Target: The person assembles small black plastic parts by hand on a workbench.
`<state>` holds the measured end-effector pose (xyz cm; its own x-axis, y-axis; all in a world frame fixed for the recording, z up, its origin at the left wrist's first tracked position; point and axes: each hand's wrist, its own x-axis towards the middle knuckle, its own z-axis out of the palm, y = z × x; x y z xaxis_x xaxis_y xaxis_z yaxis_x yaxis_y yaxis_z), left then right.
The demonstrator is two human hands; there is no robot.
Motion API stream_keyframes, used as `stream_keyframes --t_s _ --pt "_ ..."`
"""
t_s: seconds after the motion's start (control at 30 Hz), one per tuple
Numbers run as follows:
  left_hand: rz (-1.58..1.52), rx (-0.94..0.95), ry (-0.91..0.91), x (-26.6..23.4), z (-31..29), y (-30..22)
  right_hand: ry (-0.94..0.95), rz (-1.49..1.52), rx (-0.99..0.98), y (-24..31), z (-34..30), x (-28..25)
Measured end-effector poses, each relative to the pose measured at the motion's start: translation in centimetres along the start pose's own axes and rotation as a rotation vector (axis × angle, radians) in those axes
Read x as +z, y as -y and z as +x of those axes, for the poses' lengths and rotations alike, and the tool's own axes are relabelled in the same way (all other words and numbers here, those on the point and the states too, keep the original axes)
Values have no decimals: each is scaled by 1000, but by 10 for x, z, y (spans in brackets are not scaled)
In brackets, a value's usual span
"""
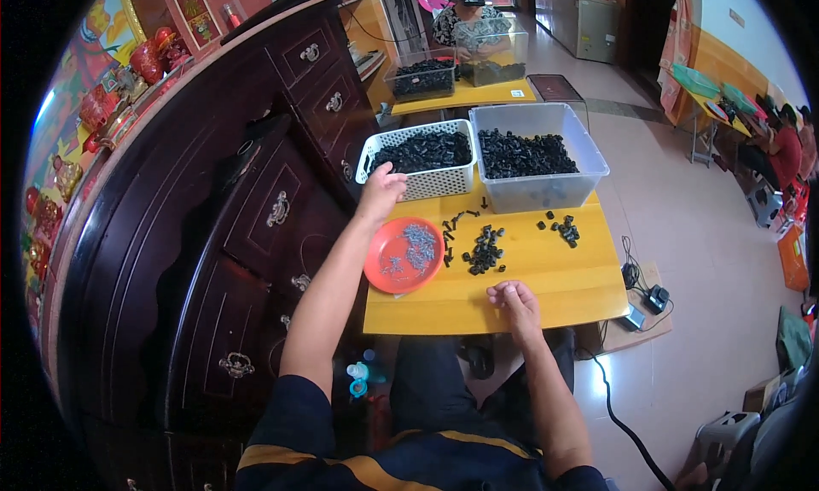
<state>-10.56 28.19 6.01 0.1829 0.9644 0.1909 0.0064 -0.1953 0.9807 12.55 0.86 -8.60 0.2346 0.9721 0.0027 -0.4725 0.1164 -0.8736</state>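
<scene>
My left hand (383, 190) is at the near left corner of a white perforated basket (439, 184) heaped with small black plastic parts (422, 152). Its fingers are bent together at the rim, and I cannot make out what is in them. Over the table's front edge, my right hand (514, 305) is closed with thumb and fingers together; anything in it is too small to tell. Between the hands lie a red plate (375, 265) of small silvery metal pieces (420, 247), a pile of short black parts (486, 250) and a loose row of longer black pieces (448, 235).
A clear plastic bin (546, 192) of black parts stands beside the basket on the yellow table (563, 290). A smaller black cluster (567, 231) lies at the right. A dark wooden cabinet (247, 235) borders my left. Another person (469, 22) sits at a table beyond.
</scene>
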Motion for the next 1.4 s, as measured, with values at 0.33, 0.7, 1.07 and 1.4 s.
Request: stream_keyframes --t_s 0.33,0.7,1.07,1.4 --pt "772 -205 332 -56 -88 40 9 14 33 -2 4 -5" --pt "1290 9 462 -57 -108 45 14 -43 -16 -2 2 -5" --pt "1164 22 443 -55 -102 63 13 -44 -36 0 -1 -2" --pt "978 269 312 -43 -103 53 18 -42 -43 1 0 0"
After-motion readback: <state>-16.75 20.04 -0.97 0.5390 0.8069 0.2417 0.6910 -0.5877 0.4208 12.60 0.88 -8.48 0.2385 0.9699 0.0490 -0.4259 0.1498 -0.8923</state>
